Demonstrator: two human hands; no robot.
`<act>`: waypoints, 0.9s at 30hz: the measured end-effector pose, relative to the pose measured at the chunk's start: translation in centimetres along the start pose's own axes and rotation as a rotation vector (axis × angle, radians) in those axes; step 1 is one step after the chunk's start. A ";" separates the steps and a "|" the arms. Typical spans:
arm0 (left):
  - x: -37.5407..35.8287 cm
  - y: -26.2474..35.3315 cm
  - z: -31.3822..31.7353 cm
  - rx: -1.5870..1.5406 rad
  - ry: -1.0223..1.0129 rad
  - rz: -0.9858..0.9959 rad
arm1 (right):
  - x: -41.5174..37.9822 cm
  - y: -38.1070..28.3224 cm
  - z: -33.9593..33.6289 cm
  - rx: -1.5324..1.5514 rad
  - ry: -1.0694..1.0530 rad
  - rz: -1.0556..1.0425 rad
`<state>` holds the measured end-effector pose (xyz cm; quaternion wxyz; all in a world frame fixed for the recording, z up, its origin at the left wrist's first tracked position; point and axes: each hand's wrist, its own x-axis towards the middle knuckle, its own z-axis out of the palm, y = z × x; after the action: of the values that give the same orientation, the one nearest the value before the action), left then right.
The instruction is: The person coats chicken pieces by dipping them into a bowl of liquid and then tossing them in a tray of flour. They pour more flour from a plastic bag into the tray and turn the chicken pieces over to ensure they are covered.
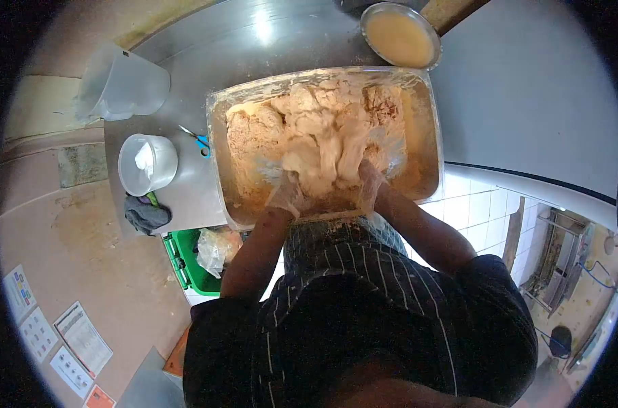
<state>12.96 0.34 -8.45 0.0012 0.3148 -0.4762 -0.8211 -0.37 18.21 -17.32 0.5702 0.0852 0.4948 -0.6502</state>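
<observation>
A large rectangular tub point(437, 146) on the steel counter holds loose, orange-tan flour and a heap of pale, floured lumps point(312, 112) that look soft and wet. Both hands are inside its near side, coated whitish as if in thin, floury gloves. My left hand point(288, 195) reaches in at the near left, fingers sunk out of sight beside the lumps. On the near right, my right hand point(370, 185) touches the same heap, its fingertips hidden too. Long, smooth pale folds stretch between and beyond the hands, partly smeared by motion.
A bowl of beige liquid point(399, 37) stands behind the tub's right corner. To the left are a clear plastic container point(135, 85), a white tub point(161, 163), blue-handled scissors point(203, 145) and a grey cloth point(146, 215). Below the counter sits a green bin point(199, 277).
</observation>
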 end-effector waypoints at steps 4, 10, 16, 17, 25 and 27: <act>-1.9 9.1 0.6 1.296 -0.359 -0.122 | -7.7 -9.2 6.1 0.347 0.152 0.257; 2.9 -4.4 -18.9 1.012 0.403 0.166 | -11.0 -11.4 -5.1 -1.631 -0.041 -0.184; 1.8 6.0 -4.1 1.345 0.340 0.084 | -4.8 -18.7 3.0 -1.462 0.397 0.323; 2.2 6.8 -1.6 1.255 0.318 0.122 | -3.3 -16.1 2.1 -1.389 0.349 0.065; 10.6 -6.4 -6.3 -0.120 -0.041 -0.007 | 0.3 -10.5 6.5 -0.642 0.192 0.233; 6.6 1.0 -2.5 -0.239 -0.065 -0.099 | -1.0 -12.7 7.9 -0.715 0.089 0.130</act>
<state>8.63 -4.15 -11.98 -0.0174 0.3086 -0.3586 -0.8809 -6.94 11.24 -5.86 0.5819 -0.0597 0.7088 -0.3943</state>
